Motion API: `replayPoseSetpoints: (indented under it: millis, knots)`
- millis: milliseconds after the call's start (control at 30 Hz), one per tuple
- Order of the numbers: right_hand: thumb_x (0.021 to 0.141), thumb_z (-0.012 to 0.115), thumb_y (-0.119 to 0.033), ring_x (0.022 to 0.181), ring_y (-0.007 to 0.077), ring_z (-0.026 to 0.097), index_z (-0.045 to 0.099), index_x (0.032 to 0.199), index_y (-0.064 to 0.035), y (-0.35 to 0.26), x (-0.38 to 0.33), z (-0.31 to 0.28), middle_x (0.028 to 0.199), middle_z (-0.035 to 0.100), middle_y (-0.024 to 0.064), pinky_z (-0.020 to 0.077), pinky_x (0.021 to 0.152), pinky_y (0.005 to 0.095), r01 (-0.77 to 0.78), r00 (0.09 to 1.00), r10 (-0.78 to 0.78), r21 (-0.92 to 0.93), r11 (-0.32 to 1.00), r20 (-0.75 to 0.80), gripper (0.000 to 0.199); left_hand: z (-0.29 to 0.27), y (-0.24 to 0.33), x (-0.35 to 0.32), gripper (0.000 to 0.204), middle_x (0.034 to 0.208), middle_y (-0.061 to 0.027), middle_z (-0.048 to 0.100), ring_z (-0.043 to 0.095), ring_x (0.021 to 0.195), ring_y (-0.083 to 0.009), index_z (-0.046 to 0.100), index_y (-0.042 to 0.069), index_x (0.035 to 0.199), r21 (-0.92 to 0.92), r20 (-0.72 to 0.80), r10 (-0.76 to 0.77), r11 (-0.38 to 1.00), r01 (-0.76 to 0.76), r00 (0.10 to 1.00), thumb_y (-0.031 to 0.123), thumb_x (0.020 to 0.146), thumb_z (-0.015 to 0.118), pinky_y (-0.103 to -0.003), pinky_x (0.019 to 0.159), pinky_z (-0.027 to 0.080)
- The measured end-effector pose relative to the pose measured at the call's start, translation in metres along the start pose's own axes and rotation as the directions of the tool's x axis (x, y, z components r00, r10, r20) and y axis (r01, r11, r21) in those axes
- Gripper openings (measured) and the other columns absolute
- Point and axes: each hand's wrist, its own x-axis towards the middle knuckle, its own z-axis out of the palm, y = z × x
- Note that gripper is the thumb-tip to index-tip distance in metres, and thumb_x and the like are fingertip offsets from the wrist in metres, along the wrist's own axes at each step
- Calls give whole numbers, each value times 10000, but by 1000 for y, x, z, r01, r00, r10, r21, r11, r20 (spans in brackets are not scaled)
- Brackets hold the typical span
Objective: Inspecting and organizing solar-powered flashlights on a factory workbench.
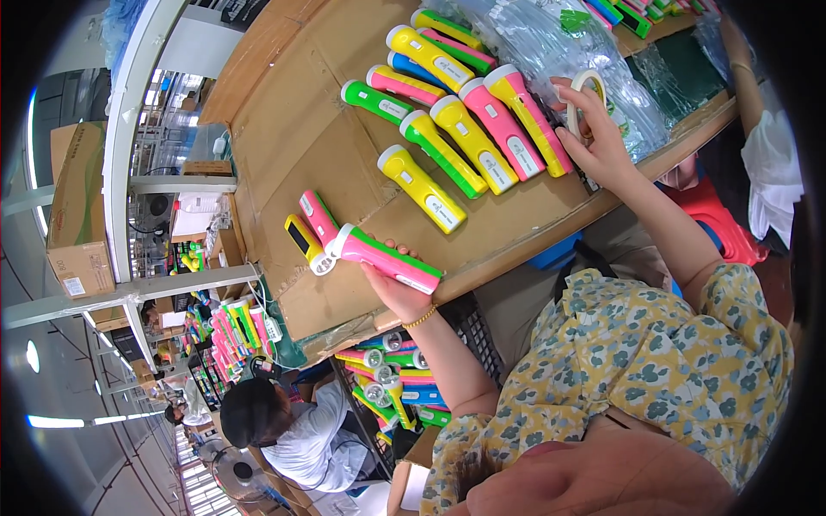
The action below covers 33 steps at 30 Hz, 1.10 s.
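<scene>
Now our left hand (397,291) grips a pink-green plastic flashlight (389,257) mid-barrel over the bench (284,129); our right hand (600,142) pinches a tape roll (587,96). We judge the flashlight light, rigid, slick.

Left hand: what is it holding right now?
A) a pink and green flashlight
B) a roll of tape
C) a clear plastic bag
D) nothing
A: the left hand grips a pink and green flashlight at the near edge of the cardboard-covered table, while the roll of tape is at the right hand.
</scene>
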Motion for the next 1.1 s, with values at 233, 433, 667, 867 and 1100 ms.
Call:
replayPoseSetpoints:
  millis: [233, 433, 667, 867, 1100]
  knots:
    - [820, 602, -71, 1026, 198, 582, 438, 1286, -114, -2, 1, 0, 1261, 476, 104, 439, 613, 262, -1, 1000, 1, -6, 1000, 8, 496, 3, 1, 0, 481, 945, -40, 561, 544, 769, -143, 444, 114, 1248, -22, 17, 10, 1000, -9, 1000, 484, 943, 413, -285, 663, 459]
    - [817, 601, -72, 1003, 203, 576, 440, 1286, -121, -3, 1, -1, 1238, 488, 99, 441, 610, 265, 10, 1000, -10, -20, 1000, 4, 499, 3, 2, 2, 506, 881, -19, 564, 551, 720, -131, 450, 117, 1233, -50, 40, -2, 999, 4, 999, 520, 930, 422, -260, 636, 450]
    - [809, 608, -79, 962, 210, 574, 442, 1289, -129, -2, 1, -1, 1224, 492, 100, 436, 609, 266, 17, 1000, -17, -31, 999, 2, 510, 5, 3, 2, 480, 867, -12, 558, 551, 712, -120, 457, 122, 1205, -60, 16, 0, 998, 1, 1000, 514, 928, 431, -251, 635, 448]
    - [808, 607, -89, 878, 207, 554, 445, 1293, -142, 1, 0, -1, 1220, 494, 100, 418, 606, 265, -11, 1000, 11, -47, 999, 13, 514, -6, 2, 5, 465, 885, -22, 558, 551, 731, -124, 458, 115, 1206, -74, 44, -28, 997, 31, 999, 491, 933, 439, -259, 659, 445]
    - [812, 603, -80, 965, 198, 574, 442, 1292, -134, -1, 2, 0, 1247, 490, 93, 426, 610, 264, 10, 1000, -10, -34, 999, 4, 510, -5, 4, 3, 426, 919, -38, 559, 549, 757, -147, 468, 101, 1203, -69, 3, -61, 996, 61, 998, 432, 935, 466, -307, 707, 442]
